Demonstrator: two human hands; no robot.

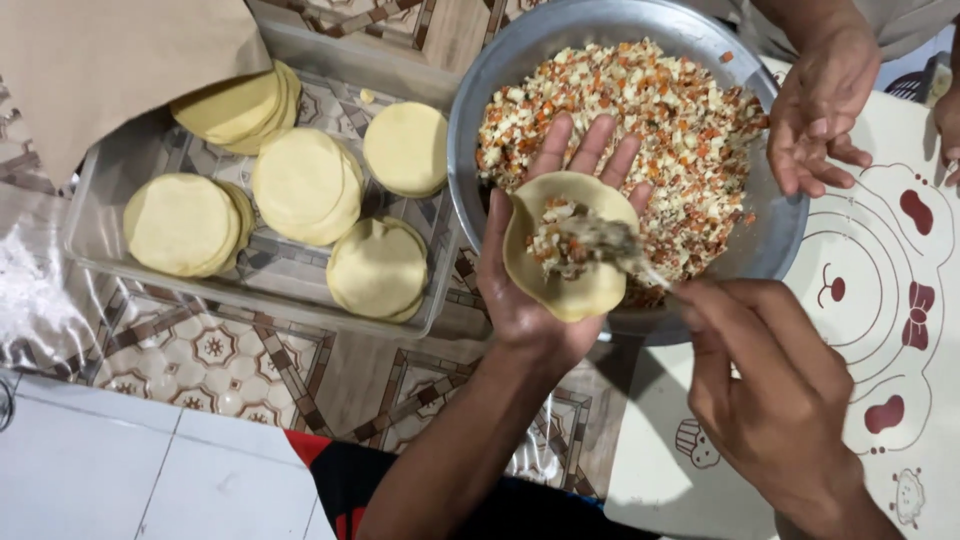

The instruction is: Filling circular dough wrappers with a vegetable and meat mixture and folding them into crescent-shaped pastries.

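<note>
Head view looks down at my two hands over the floor. My left hand (530, 290) is open flat, palm up, and a round dough circle (568, 245) lies on it. A little heap of filling (552, 248) sits in the middle of the dough. My right hand (775, 390) is closed around a spoon (615, 245), and the spoon tip is over the dough, touching the heap.

Just behind my left hand is a big metal bowl (480, 90) full of chopped filling in white, orange and green bits. To the left is a clear tray (100, 190) with stacks of dough circles (300, 185) in it. Another person's hand (820, 110) rests on the far rim of the bowl.

I think bits of filling could fall off the spoon and land on the mat or the floor, because the spoon looks heaped. If I put too much on, the dough could tear or not close. The dough could also slide off, since my palm only carries it and does not grip it.

The spoon is blurry, so I cannot tell its shape or how full it is. My right fingers are mostly hidden behind the back of my hand. The other person is cut off at the top edge. A brown paper (110, 60) covers the tray's far corner.
</note>
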